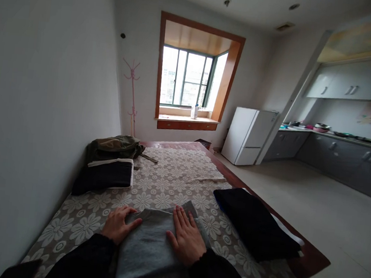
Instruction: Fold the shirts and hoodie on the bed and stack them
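Observation:
A grey folded cloth (149, 248) lies on the flower-patterned tablecloth (172, 166) right in front of me. At its upper left edge is my left hand (119, 225), fingers apart, with the thumb resting on the cloth. My right hand (186, 236) lies flat on the right part of the cloth, palm down, its fingers stretched out. Neither hand grips the fabric. The near edge of the cloth runs between my two dark sleeves.
Folded black cloths lie at the left (105, 177) and the right (256, 224). An olive backpack (115, 147) sits by the wall at the far left. Beyond the table's brown edge (314, 258) stand a white fridge (250, 135) and kitchen cabinets. A dark object shows at the bottom left.

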A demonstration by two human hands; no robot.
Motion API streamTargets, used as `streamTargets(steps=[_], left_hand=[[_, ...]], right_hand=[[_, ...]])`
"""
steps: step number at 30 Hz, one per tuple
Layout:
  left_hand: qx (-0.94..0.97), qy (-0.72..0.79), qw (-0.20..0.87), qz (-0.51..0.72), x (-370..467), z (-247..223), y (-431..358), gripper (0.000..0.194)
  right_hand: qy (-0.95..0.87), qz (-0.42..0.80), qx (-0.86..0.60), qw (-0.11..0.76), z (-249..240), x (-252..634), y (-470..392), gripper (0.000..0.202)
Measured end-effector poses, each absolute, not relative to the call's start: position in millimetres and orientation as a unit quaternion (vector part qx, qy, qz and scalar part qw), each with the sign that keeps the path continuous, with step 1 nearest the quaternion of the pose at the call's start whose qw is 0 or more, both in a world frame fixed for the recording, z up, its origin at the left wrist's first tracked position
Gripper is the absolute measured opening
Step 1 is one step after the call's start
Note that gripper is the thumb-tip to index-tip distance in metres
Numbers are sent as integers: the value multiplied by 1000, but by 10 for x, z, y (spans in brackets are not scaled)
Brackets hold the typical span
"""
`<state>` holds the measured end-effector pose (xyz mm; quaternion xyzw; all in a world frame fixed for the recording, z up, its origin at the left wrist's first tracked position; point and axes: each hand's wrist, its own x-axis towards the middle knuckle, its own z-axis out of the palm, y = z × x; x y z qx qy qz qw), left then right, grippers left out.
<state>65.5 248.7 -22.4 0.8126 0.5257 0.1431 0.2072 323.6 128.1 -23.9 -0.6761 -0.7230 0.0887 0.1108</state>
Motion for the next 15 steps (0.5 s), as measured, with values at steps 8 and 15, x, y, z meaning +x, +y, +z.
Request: streamTargets(steps=[8, 15], left_hand=[[811, 525, 209, 154, 660, -217, 2463, 49], [816, 526, 168, 174, 673, -255, 2427, 41]], right_hand=[[-736, 68, -665, 110, -366, 3325, 1280, 77], [-739, 56, -660, 125, -419, 3351, 1272, 74]])
